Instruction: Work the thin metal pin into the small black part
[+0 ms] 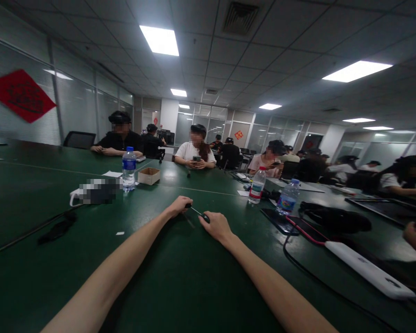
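Observation:
Above the green table, my two hands hold the ends of one slim tool, which looks like a screwdriver with a thin silvery shaft. My left hand is closed round a small black piece at the shaft's left end. At the other end, my right hand grips a dark, rounded handle. The fingers partly cover both ends, so the tip is hidden. A faint reflection of the tool shows on the tabletop just below.
Left stand a blue-capped water bottle and a small open box. On the right are a red-capped bottle, another bottle, a dark phone, cables and a white power bank. Several people sit around.

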{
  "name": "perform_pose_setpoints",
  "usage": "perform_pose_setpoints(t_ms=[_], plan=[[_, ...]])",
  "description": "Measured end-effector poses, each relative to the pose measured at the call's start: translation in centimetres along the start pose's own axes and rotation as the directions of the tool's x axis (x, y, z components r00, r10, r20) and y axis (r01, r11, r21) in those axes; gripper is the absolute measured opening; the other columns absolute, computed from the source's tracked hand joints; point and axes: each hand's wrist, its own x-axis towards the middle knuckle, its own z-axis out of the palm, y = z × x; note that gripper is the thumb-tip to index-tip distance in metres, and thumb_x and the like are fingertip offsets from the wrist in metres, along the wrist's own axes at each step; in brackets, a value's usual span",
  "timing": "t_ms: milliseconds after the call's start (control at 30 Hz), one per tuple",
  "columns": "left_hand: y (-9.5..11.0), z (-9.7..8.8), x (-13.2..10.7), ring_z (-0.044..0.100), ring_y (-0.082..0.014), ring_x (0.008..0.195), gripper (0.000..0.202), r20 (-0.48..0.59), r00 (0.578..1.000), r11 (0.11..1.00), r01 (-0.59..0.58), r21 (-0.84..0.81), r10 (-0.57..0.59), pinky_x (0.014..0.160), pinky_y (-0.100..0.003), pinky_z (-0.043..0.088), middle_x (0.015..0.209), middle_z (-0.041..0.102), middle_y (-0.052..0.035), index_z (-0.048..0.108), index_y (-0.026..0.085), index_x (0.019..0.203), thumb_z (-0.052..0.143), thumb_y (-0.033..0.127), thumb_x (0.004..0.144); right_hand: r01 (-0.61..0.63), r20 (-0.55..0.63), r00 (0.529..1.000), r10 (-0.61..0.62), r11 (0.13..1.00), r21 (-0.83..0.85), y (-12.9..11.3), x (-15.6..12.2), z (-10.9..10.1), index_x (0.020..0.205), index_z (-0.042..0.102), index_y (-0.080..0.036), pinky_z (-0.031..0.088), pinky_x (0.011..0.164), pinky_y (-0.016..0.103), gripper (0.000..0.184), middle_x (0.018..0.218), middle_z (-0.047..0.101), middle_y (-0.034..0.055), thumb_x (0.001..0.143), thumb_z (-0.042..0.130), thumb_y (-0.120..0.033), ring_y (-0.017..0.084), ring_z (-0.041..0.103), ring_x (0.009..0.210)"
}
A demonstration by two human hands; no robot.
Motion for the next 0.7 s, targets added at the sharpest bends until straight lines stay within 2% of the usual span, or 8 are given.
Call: perform_pose_setpoints(t_ms=[233, 700], plan=[[0.11, 0.05, -0.13, 0.028, -0.0058, 0.036, 0.035, 0.012, 1.0, 0.999, -0.028, -0.026, 0.028, 0.039, -0.02, 0.015, 0.045, 0.033, 0.0079, 0.052, 0.016, 0.067, 0.061, 0.048, 0.079, -0.019, 0.013, 1.0, 0.019, 1.0, 0.005, 0.01, 0.01, -0.05, 0.102, 0.067, -0.022, 0.047, 0.073, 0.025, 0.037, 0.1, 0.073, 0.0073, 0.098, 0.041, -0.049, 0.02, 0.069, 0.088], [0.32, 0.17, -0.23, 0.03, -0.0061, 0.04, 0.031, 0.018, 0.999, 0.999, -0.03, -0.021, 0.031, 0.041, -0.02, 0.018, 0.051, 0.038, 0.0071, 0.053, 0.016, 0.069, 0.065, 0.044, 0.075, -0.046, 0.028, 0.999, 0.045, 0.999, 0.023, -0.41, -0.1, -0.42, 0.106, 0.068, -0.022, 0.047, 0.075, 0.026, 0.04, 0.101, 0.073, 0.0079, 0.098, 0.04, -0.049, 0.021, 0.068, 0.091]])
